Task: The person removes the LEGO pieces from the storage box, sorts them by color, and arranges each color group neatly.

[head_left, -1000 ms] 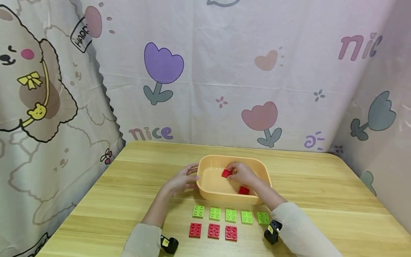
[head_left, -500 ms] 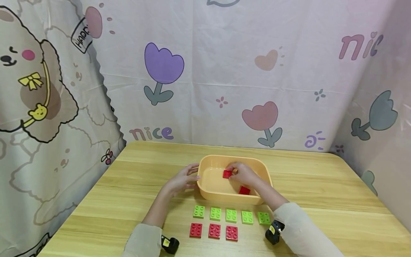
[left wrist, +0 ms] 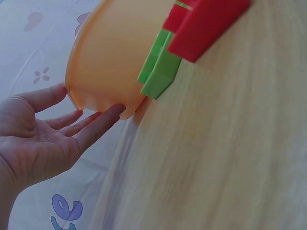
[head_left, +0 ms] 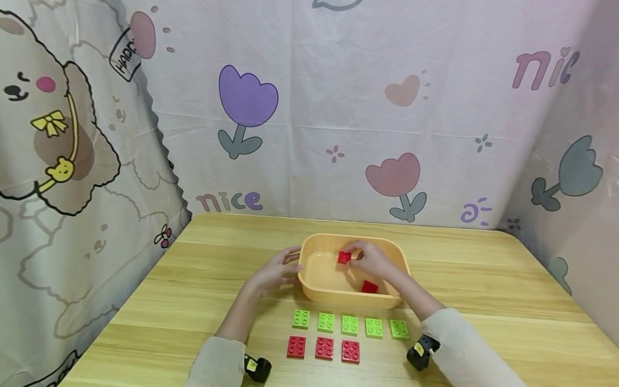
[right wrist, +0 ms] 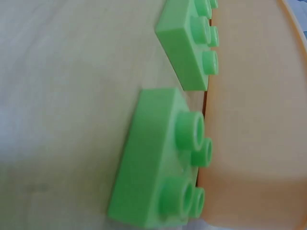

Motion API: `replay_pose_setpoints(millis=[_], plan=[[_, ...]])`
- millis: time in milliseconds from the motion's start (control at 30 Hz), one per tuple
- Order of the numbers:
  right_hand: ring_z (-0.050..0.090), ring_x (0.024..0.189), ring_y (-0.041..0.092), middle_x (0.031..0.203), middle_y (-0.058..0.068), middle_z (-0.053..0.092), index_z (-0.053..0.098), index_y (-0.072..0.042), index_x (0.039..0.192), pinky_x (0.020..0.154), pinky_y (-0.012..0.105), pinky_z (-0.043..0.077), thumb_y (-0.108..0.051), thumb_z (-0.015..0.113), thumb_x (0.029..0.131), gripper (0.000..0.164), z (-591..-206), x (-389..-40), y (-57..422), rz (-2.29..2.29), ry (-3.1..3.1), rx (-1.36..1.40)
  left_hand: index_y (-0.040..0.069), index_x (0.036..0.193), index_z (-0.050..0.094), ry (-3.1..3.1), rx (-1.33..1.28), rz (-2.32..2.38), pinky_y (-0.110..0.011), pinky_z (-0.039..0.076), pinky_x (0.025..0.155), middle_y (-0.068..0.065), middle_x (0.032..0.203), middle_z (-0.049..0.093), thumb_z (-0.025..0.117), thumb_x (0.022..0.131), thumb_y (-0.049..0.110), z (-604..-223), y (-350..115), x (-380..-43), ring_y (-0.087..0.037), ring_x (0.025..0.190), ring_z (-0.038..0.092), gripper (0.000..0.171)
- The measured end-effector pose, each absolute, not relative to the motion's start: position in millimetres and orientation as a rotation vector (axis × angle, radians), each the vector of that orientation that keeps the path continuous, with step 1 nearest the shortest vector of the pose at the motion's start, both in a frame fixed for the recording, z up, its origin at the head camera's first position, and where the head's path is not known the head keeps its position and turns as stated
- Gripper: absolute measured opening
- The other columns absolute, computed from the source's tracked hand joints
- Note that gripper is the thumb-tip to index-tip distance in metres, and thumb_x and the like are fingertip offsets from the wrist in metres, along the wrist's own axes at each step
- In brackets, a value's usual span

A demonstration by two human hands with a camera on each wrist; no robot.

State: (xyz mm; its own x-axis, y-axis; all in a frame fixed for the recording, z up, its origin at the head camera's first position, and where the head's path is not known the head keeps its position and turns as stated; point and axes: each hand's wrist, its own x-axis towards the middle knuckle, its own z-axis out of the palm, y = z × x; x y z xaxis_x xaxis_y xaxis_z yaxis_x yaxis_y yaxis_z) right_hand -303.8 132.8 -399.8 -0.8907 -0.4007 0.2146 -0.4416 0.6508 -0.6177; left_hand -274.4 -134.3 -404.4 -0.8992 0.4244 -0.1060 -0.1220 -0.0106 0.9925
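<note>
In the head view my right hand (head_left: 373,260) reaches into a yellow-orange plastic tub (head_left: 309,294) and pinches a red toy building brick (head_left: 344,257) above its floor. A second red brick (head_left: 369,287) lies in the tub near the front wall. My left hand (head_left: 271,273) is at the tub's left end, its fingers fairly straight. In the left wrist view the left hand (left wrist: 45,132) touches the outside of the tub (left wrist: 115,52), thumb at the rim and fingertips along the wall. The right wrist view shows no hand, only bricks and the tub's side.
Several light green bricks (head_left: 350,324) form a row in front of the tub, studs up. Nearer the front edge, three red bricks (head_left: 324,348) make a second row. All stand on a wooden table (head_left: 193,301); a patterned cloth (head_left: 314,177) hangs behind it.
My right hand has risen slightly and shifted a little right with the red brick, which now appears tilted up. The left hand stays at the tub's end.
</note>
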Motion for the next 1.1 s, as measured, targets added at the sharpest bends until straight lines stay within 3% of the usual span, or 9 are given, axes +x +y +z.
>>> replay_pose_setpoints(millis=[633,1100], plan=[[0.055,0.07,0.014,0.096,0.006,0.063,0.066,-0.003,0.101,0.053,0.024,0.048,-0.001,0.071,0.075,0.027,-384,-276,153,1.11,-2.683,0.808,0.002,0.142,0.024,1.91,0.286,1.982,-0.048,0.045,0.089,-0.026,0.144,0.023,0.05,0.091,-0.001,-405,-134,-274,-0.042,0.118,0.042,0.057],[0.056,0.071,0.012,0.099,0.004,0.059,0.065,-0.007,0.104,0.057,0.029,0.052,-0.001,0.071,0.076,0.029,-377,-246,161,1.157,-2.61,0.891,0.002,0.142,0.023,1.902,0.301,1.984,-0.048,0.045,0.089,-0.025,0.144,0.023,0.049,0.091,-0.001,-406,-135,-274,-0.043,0.119,0.041,0.057]])
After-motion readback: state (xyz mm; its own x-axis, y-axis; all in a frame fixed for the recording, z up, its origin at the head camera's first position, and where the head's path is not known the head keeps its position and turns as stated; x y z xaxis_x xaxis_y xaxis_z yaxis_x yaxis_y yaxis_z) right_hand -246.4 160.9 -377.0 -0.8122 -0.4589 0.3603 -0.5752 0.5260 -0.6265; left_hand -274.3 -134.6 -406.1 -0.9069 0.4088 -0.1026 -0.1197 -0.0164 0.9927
